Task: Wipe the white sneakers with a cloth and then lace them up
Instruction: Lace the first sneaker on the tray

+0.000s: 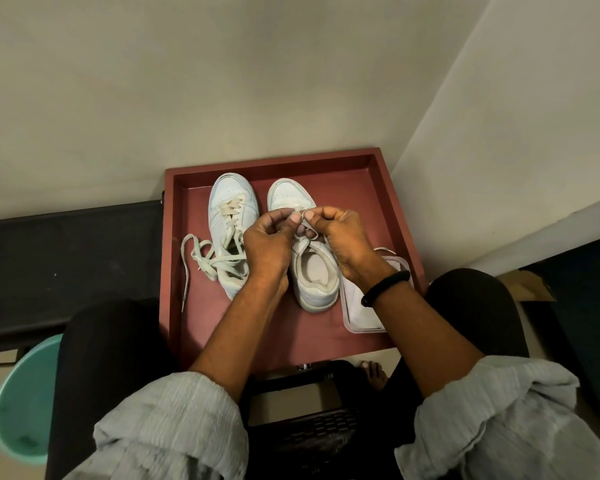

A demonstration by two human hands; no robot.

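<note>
In tray [354, 188], off rims — left hand [267, 244], right hand [343, 237], grips tight on lace [301, 244].

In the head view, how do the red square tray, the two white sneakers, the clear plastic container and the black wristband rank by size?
1. red square tray
2. left white sneaker and right white sneaker: alike, not ranked
3. clear plastic container, partly hidden by an arm
4. black wristband

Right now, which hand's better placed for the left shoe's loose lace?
Left. Both pinch the right shoe's lace, but the left hand sits beside the loose lace; the right hand would cross over.
</note>
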